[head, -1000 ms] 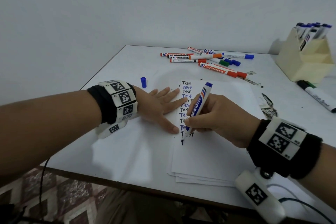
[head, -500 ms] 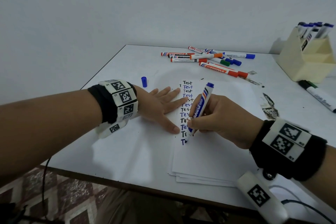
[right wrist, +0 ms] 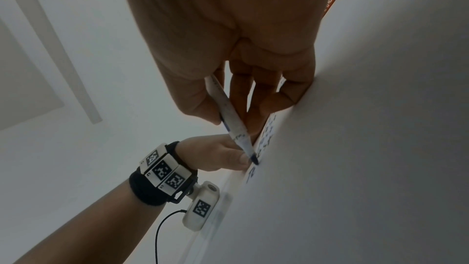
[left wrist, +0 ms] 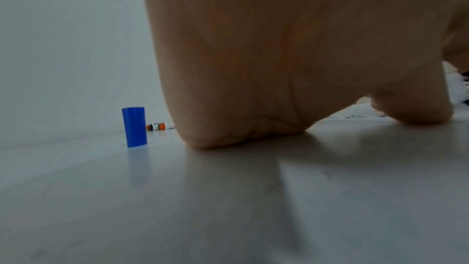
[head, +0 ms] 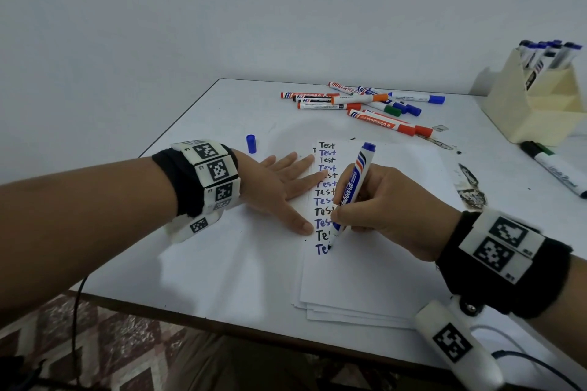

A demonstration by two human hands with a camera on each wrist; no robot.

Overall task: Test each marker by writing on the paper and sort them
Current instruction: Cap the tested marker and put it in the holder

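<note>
— Since the earlier frame: marker (head: 355,190) tip now further along the lowest blue word on the paper (head: 374,270). Left of it?
— Left hand (head: 282,187) flat, holding the paper; right hand (head: 378,209) pinches the marker, top tilted away

We see a smooth white worktop (left wrist: 228,218) with a faint sheen, mirroring the glossy blue plastic cap (left wrist: 134,126). Our paper sheets (head: 374,276) look matt. The whiteboard marker (head: 352,194) has a smooth plastic barrel. The cream organizer (head: 533,105) looks matt, our wristbands (head: 178,181) black cloth.
</note>
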